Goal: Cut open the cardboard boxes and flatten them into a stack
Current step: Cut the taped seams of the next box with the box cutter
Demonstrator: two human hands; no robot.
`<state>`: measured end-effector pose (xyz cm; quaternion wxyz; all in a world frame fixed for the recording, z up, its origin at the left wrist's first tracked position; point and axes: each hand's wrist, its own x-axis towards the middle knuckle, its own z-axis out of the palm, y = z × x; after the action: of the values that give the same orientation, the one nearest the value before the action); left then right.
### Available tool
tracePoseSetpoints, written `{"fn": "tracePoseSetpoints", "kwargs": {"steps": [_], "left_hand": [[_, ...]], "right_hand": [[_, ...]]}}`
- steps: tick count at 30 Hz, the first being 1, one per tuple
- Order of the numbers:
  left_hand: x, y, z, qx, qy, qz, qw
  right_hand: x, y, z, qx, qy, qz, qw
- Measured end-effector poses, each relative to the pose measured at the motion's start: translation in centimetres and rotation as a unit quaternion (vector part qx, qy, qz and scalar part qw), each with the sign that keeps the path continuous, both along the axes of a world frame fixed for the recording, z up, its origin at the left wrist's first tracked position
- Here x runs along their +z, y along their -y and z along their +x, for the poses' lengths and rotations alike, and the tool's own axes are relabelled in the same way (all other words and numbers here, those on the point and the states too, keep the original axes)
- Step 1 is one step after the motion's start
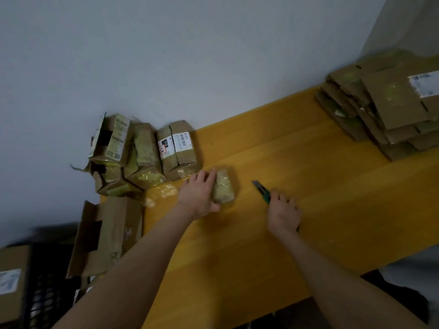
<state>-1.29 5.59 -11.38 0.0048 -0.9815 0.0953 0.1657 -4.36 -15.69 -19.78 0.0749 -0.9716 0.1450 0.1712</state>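
On the yellow table (297, 157), as seen from the head camera, a small taped box (224, 186) is held by the left hand (198, 194). The fingers are laid over its left side and the thumb is curled round its near end. A green utility knife (262, 191) is gripped in the right hand (282, 213), near the box but apart from it, with its tip pointed toward the wall. Unopened boxes (178, 150) are piled against the wall at the left. A stack of flattened boxes (389, 108) is set at the far right.
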Motion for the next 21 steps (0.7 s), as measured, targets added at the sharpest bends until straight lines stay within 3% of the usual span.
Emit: {"fn": "tracePoseSetpoints", "kwargs": {"steps": [6,9,14,21], "left_hand": [[-0.1,-1.4,-1.9,0.033,-0.017,0.003,0.999],[0.2,-2.2,-2.4,0.055,-0.033,0.012,0.998],[0.9,-4.6,-3.2,0.067,-0.04,0.018,0.997],[1.3,-5.4,-3.8,0.08,-0.04,-0.022,0.996]], "right_hand": [[0.6,-2.2,0.1,-0.005,-0.038,0.053,0.998],[1.4,-3.4,0.1,-0.023,-0.045,0.166,0.985],[4.3,-6.4,-0.8,0.0,-0.004,0.359,0.933],[7.3,-6.5,-4.1,0.063,0.011,0.315,0.947]]}}
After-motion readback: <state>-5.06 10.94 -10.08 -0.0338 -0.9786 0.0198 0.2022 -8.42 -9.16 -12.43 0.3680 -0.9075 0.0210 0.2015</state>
